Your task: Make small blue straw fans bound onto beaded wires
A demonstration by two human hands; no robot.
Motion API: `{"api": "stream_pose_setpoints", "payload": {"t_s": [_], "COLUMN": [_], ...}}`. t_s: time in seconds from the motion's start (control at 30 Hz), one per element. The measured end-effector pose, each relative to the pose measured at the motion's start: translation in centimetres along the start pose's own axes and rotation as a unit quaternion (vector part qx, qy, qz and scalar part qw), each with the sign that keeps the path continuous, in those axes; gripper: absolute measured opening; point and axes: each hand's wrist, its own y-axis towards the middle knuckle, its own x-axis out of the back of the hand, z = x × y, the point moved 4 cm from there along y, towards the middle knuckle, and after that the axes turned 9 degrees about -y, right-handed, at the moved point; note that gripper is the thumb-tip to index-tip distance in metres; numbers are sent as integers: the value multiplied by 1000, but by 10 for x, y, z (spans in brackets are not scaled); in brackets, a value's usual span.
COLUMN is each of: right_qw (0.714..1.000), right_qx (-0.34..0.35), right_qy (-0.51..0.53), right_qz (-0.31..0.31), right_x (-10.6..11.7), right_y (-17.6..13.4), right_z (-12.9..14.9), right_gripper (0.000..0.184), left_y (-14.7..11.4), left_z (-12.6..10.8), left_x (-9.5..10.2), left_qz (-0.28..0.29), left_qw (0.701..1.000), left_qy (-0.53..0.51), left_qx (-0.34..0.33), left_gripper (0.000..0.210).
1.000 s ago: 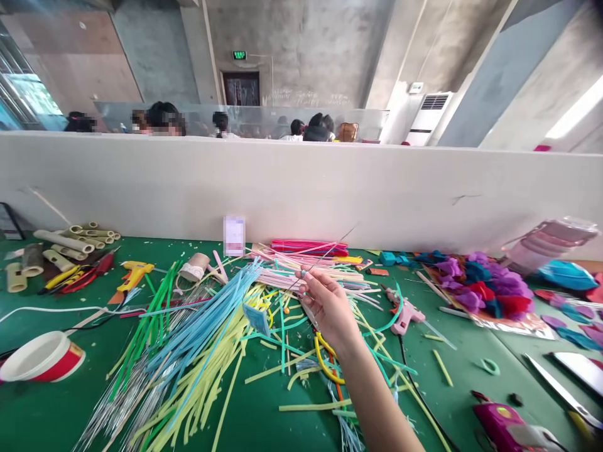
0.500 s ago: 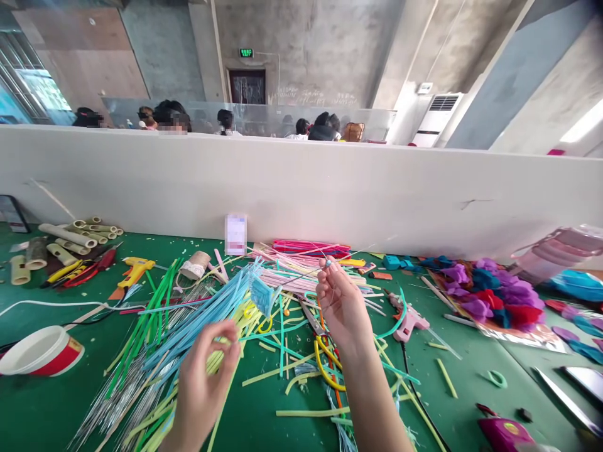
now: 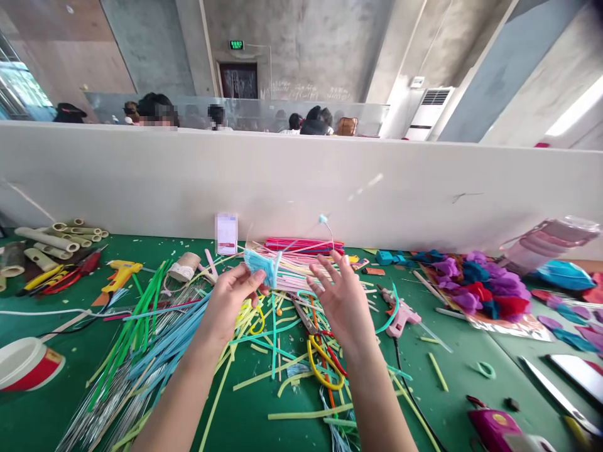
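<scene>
My left hand [image 3: 230,301] pinches a light-blue fuzzy piece [image 3: 260,269], flared toward its left end, between thumb and fingers. A thin wire seems to run from that piece toward the right. A small pale-blue tip [image 3: 323,218] shows on a curved wire just above my right hand [image 3: 342,298]. The right hand's fingers are spread apart with nothing gripped; whether they touch the wire I cannot tell. Below both hands lie yellow-handled scissors [image 3: 325,370] and loose pipe cleaners, with a bundle of blue pipe cleaners [image 3: 174,336] partly behind my left forearm.
Left are a yellow glue gun [image 3: 121,276], bamboo tubes [image 3: 51,240], pliers [image 3: 85,267] and a paper bowl [image 3: 31,364]. Right are a pink glue gun [image 3: 400,314], purple and red petals [image 3: 485,282] and a pink bottle [image 3: 549,242]. A phone [image 3: 227,233] leans on the white partition [image 3: 400,188].
My left hand has moved up and right and taken hold of the light-blue piece. My right hand has opened from its pinch on the wire. The view has shifted slightly right.
</scene>
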Motion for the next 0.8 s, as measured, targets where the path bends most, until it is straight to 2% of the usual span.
{"api": "stream_pose_setpoints", "payload": {"t_s": [0.07,0.13,0.23,0.63,0.8], "right_qw": [997,985,967,965,968], "right_qx": [-11,-12,-6,-18,10], "right_qy": [-62,-138,-188,-195,-185], "right_qz": [40,105,170,174,168], "right_x": [-5,-12,-21,-19,-18], "right_y": [-1,-3,-6,1,3], "right_z": [-9,-19,-28,-36,-38], "right_gripper": [42,35,28,24,23], "left_y": [5,7,8,9,8], "left_z": [2,6,12,27,26], "left_x": [-5,-8,-13,-17,-19], "left_qz": [-21,-37,-32,-4,7], "left_qw": [999,997,996,999,1000], "left_qy": [-39,-70,-79,-37,-29], "left_qx": [-17,-23,-10,18,11], "left_gripper": [25,25,25,25,24]}}
